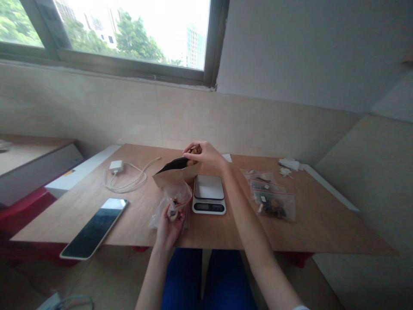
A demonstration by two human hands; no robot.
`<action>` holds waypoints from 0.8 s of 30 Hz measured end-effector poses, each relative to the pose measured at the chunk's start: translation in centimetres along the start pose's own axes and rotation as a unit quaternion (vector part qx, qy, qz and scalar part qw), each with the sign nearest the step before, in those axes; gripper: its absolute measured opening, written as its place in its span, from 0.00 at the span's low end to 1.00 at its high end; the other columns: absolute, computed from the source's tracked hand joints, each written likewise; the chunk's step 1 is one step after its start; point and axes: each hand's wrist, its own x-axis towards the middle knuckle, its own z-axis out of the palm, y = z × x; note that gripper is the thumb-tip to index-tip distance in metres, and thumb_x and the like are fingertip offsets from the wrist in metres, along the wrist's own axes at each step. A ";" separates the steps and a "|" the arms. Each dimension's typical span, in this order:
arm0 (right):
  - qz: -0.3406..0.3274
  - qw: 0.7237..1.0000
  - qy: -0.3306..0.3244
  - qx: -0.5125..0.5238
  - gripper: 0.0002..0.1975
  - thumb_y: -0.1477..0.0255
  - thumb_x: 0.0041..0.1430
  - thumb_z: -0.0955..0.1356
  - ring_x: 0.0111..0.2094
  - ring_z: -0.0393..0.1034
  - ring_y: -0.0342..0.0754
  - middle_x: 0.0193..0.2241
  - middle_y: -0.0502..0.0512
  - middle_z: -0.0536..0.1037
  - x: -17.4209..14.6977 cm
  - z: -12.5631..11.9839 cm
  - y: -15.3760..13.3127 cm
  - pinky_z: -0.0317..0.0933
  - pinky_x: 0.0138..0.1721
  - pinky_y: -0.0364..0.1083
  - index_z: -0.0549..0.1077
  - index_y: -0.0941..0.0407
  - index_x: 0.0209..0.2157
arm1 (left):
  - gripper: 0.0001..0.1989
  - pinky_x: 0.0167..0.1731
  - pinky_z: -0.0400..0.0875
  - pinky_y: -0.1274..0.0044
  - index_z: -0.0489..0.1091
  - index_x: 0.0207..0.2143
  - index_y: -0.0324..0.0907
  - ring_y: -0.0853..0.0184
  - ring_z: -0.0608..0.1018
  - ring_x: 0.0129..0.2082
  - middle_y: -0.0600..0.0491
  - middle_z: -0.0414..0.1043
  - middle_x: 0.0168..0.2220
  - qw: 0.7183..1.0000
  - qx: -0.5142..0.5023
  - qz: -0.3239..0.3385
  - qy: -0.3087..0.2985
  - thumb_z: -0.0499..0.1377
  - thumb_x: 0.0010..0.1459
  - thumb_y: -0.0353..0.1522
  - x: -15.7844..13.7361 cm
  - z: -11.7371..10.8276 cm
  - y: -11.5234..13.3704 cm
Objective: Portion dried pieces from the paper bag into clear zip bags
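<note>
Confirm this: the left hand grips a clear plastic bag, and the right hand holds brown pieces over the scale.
One correction: the head view shows the right hand holding the brown pieces at the open mouth of the paper bag, not over the scale. The left hand does grip a clear plastic bag.

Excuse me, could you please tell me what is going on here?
A person's right hand holds some brown pieces at the mouth of an open paper bag. The left hand grips a clear plastic bag just in front of it. A small scale sits beside the bags, and filled zip bags lie farther right on the table.
</note>
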 end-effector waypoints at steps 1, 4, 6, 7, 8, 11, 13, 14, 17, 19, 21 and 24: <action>0.004 1.000 0.020 0.013 0.12 0.64 0.52 0.69 0.27 0.70 0.41 0.27 0.53 0.78 0.1 0.2 0.3 0.61 0.26 0.39 0.74 0.59 0.32 | 0.10 0.21 0.68 0.81 0.71 0.32 0.38 0.73 0.72 0.21 0.52 0.72 0.26 1.000 0.001 -0.002 -0.001 0.49 0.57 0.26 0.0 -0.1 0.0; 0.012 0.996 0.065 0.066 0.16 0.58 0.55 0.66 0.28 0.73 0.42 0.27 0.54 0.79 0.4 0.8 1.1 0.65 0.30 0.40 0.73 0.58 0.32 | 0.10 0.21 0.68 0.81 0.71 0.32 0.38 0.73 0.72 0.20 0.52 0.72 0.25 1.000 0.001 -0.006 -0.003 0.49 0.57 0.27 0.1 -0.2 0.0; 0.011 0.993 0.096 0.074 0.20 0.55 0.56 0.63 0.28 0.73 0.42 0.26 0.54 0.79 0.6 1.3 1.4 0.66 0.32 0.40 0.72 0.58 0.30 | 0.10 0.21 0.68 0.81 0.71 0.32 0.38 0.73 0.72 0.20 0.52 0.71 0.24 1.000 0.002 -0.005 0.000 0.49 0.57 0.27 0.2 -0.2 0.0; 0.013 0.991 0.114 0.067 0.21 0.53 0.57 0.62 0.28 0.73 0.42 0.25 0.54 0.79 0.7 1.5 1.4 0.65 0.32 0.40 0.72 0.58 0.29 | 0.10 0.21 0.68 0.81 0.70 0.32 0.38 0.73 0.72 0.20 0.52 0.71 0.24 1.000 0.003 -0.004 0.001 0.49 0.57 0.27 0.2 -0.2 0.0; 0.016 0.989 0.132 0.055 0.22 0.53 0.57 0.61 0.27 0.73 0.42 0.24 0.53 0.78 0.7 1.7 1.4 0.65 0.31 0.40 0.72 0.57 0.28 | 0.10 0.21 0.68 0.81 0.70 0.32 0.38 0.73 0.72 0.20 0.52 0.71 0.24 1.000 0.003 -0.002 0.003 0.49 0.57 0.27 0.2 -0.2 0.0; 0.020 0.985 0.174 -0.013 0.22 0.53 0.58 0.60 0.26 0.73 0.42 0.23 0.52 0.77 0.8 2.4 0.9 0.63 0.31 0.40 0.72 0.56 0.28 | 0.11 0.21 0.69 0.81 0.70 0.31 0.37 0.72 0.72 0.21 0.52 0.71 0.23 1.000 0.003 -0.004 0.007 0.48 0.58 0.27 0.3 -0.2 -0.1; 0.010 0.981 0.174 -0.081 0.21 0.53 0.57 0.61 0.28 0.73 0.43 0.23 0.51 0.77 0.7 2.8 0.5 0.61 0.31 0.40 0.72 0.55 0.27 | 0.11 0.21 0.69 0.80 0.70 0.32 0.37 0.72 0.73 0.21 0.51 0.71 0.23 1.000 0.004 -0.005 0.004 0.48 0.58 0.27 0.3 -0.1 0.0; -0.001 0.980 0.166 -0.111 0.21 0.53 0.57 0.61 0.29 0.73 0.44 0.24 0.51 0.77 0.7 3.0 0.4 0.60 0.32 0.41 0.72 0.55 0.27 | 0.11 0.21 0.69 0.80 0.70 0.32 0.37 0.71 0.73 0.21 0.51 0.71 0.23 1.000 0.005 -0.006 0.003 0.48 0.58 0.27 0.2 -0.1 0.0; -0.043 0.976 0.138 -0.162 0.20 0.52 0.57 0.61 0.32 0.71 0.44 0.28 0.52 0.77 0.6 3.6 0.2 0.59 0.34 0.41 0.72 0.54 0.29 | 0.11 0.21 0.68 0.81 0.70 0.32 0.37 0.72 0.72 0.21 0.51 0.71 0.24 1.000 0.008 -0.007 0.005 0.48 0.57 0.26 0.1 0.0 0.0; -0.062 0.975 0.125 -0.176 0.21 0.51 0.57 0.60 0.33 0.70 0.44 0.30 0.53 0.77 0.5 3.8 0.4 0.58 0.36 0.41 0.71 0.54 0.31 | 0.10 0.21 0.68 0.81 0.70 0.32 0.38 0.72 0.72 0.21 0.52 0.72 0.25 1.000 0.007 -0.007 0.005 0.48 0.57 0.26 0.1 0.0 0.0; -0.067 0.971 0.116 -0.196 0.23 0.51 0.59 0.57 0.34 0.69 0.44 0.31 0.53 0.76 0.5 3.9 0.6 0.58 0.37 0.41 0.71 0.55 0.31 | 0.10 0.21 0.68 0.81 0.70 0.32 0.38 0.72 0.72 0.21 0.52 0.71 0.25 1.000 0.005 -0.007 0.001 0.48 0.57 0.26 0.1 -0.1 0.0; -0.075 0.962 0.120 -0.234 0.25 0.55 0.64 0.52 0.36 0.68 0.45 0.32 0.55 0.75 0.4 3.9 0.9 0.57 0.40 0.43 0.71 0.56 0.31 | 0.11 0.21 0.68 0.81 0.70 0.32 0.37 0.72 0.72 0.21 0.51 0.71 0.24 1.000 0.006 -0.008 -0.009 0.48 0.57 0.26 0.2 -0.2 0.0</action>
